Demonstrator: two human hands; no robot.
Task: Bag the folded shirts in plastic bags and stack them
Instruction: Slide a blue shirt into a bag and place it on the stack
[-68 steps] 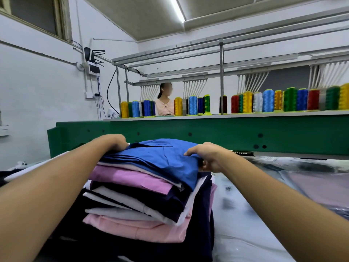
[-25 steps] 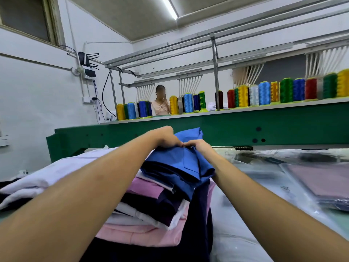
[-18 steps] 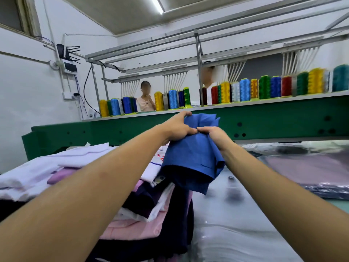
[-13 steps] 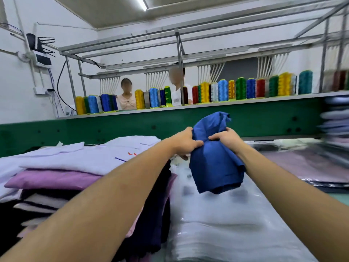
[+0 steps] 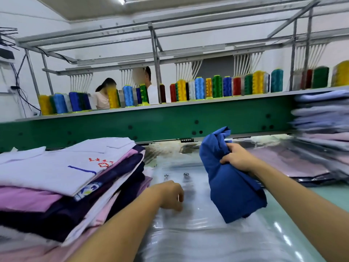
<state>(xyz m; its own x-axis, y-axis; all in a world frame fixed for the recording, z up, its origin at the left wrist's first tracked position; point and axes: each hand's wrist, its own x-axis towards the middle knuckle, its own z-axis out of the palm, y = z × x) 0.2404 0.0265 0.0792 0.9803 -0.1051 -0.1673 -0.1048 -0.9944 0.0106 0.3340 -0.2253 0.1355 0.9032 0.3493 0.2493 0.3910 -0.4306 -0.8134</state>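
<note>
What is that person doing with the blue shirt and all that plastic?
A person is bagging shirts. The right hand grips a blue shirt above a pile of clear plastic bags. The left hand is down on the top bag; whether it pinches it is unclear. The shirt is not bagged yet. Unbagged shirts are stacked at the left, bagged ones at the right.

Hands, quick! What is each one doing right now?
Left hand: fingers curled down on the plastic bags; whether it pinches one cannot be told.
Right hand: closed, holding the blue shirt.
</note>
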